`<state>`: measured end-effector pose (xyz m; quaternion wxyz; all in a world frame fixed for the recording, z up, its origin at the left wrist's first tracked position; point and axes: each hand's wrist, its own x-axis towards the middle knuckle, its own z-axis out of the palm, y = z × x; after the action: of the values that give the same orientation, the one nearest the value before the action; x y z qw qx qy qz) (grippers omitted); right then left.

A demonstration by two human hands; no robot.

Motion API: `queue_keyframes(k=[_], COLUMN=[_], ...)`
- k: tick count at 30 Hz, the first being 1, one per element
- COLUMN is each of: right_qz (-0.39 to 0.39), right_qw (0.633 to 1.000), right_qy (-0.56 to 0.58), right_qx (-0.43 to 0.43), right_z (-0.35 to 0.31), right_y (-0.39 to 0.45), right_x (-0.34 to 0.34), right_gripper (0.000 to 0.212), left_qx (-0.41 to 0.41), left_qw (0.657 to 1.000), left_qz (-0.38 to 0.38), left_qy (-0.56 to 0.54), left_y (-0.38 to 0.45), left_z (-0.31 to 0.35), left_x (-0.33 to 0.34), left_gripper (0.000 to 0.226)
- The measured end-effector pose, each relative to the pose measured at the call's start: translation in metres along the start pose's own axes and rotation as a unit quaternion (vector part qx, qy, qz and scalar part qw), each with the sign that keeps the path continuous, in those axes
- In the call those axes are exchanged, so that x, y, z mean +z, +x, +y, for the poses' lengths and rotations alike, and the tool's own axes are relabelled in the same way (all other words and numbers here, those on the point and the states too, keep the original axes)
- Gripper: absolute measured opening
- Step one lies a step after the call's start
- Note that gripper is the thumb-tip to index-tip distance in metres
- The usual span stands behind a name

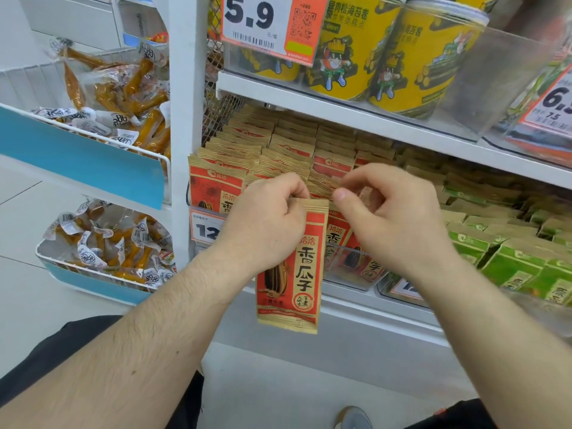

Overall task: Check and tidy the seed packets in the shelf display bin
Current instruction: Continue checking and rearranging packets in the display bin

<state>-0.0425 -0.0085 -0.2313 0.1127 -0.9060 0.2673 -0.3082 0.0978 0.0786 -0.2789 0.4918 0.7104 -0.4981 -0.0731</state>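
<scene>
A red and tan sunflower seed packet [294,274] hangs in front of the shelf, held by its top edge in my left hand [266,224]. My right hand [390,218] sits just to its right, thumb and fingers pinching the tops of packets that stand in the clear display bin [356,274]. Rows of the same red seed packets [278,144] fill the bin back to the wire mesh. More packets lean at the bin's front behind my right hand.
Green packets [510,252] fill the neighbouring bin on the right. Yellow snack cans [402,57] stand on the shelf above, with a 5.9 price tag [269,23]. White wire baskets of wrapped snacks [117,97] hang at the left. The floor lies below.
</scene>
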Motion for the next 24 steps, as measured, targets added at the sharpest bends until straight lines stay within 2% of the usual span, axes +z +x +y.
queue_keyframes(k=[2,5,7,9,13,16,18,24], right_qz=[-0.03,-0.055,-0.048,-0.042,-0.032,-0.019,-0.01,-0.02], right_qw=[0.987,0.954,0.944,0.939,0.92,0.895,0.88,0.853], right_qy=[0.108,0.23,0.272,0.29,0.34,0.385,0.408,0.441], right_qx=[0.115,0.184,0.181,0.178,0.195,0.225,0.242,0.279], right_z=[0.0,0.007,0.01,0.014,0.026,0.028,0.03,0.033], right_y=[-0.013,-0.021,-0.026,-0.032,-0.044,-0.046,-0.046,-0.044], right_x=[0.012,0.027,0.029,0.028,0.024,0.019,0.016,0.011], right_gripper=[0.013,0.034,0.036,0.028,0.034,0.037,0.037,0.039], left_qx=[0.03,0.047,0.033,-0.003,-0.093,-0.101,-0.103,-0.094], left_qw=[1.0,0.999,0.999,0.997,0.973,0.955,0.947,0.942], left_qz=[0.001,-0.014,-0.013,-0.006,-0.066,-0.095,-0.094,-0.085], left_qy=[-0.004,-0.012,-0.034,-0.081,-0.201,-0.261,-0.29,-0.31], left_y=[-0.003,-0.007,-0.008,-0.007,-0.004,-0.005,-0.005,-0.005], left_z=[0.004,0.011,0.012,0.009,0.003,0.002,0.004,0.005], left_x=[0.004,0.01,0.012,0.011,0.007,0.007,0.008,0.016], left_gripper=[0.019,0.017,0.015,0.01,0.016,0.008,0.012,0.009])
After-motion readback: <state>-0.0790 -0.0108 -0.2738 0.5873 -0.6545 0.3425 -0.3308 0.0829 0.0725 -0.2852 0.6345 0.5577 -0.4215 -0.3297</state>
